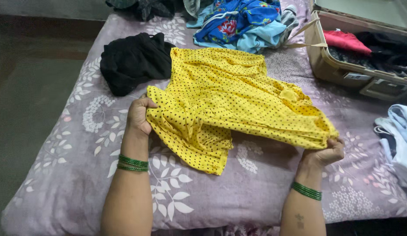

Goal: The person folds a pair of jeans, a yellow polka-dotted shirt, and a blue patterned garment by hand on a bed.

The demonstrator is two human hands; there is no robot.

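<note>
Cloth (238,100), yellow with dark dots, is lying across the bed (72,144) in front of me, its long axis running from my left hand (139,116) across to my right hand (328,153). I am pinching one near corner in my left fingers and the other in my right, both sets closed on the fabric. The rest is spreading away from me toward the black garment (131,61) and the suitcase (339,70).
</note>
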